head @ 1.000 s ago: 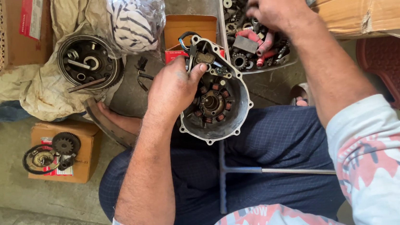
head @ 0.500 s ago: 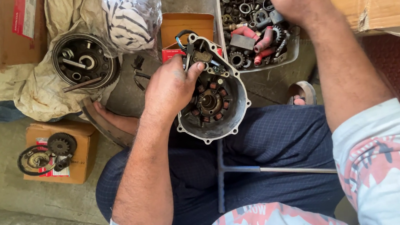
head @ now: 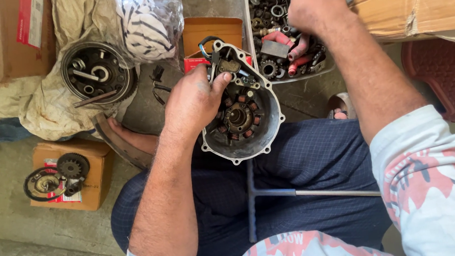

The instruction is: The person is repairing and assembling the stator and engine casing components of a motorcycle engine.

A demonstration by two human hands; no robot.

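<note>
Left hand (head: 195,100): curled over the upper left rim of the engine cover (head: 243,115), thumb tip pressed on a small dark block inside the cover's top edge, fingers wrapped behind the rim and gripping it. The cover is a grey metal housing with a ring of copper-coloured coils in its middle; it rests on the person's lap, open side up.

Right hand (head: 312,0): reaching into the parts tray (head: 285,35) beyond the cover, fingers bent down among the pieces; whether they grasp anything cannot be told.

Tray contents: nuts, gears, and red caps just below the right fingertips.

T-handled wrench (head: 255,197): lying on the lap, nearer the body than the left hand.

Round drum (head: 96,71): on cloth, left of the left fingers.

Small gears (head: 59,175): on a cardboard box, well left of the left forearm.
</note>
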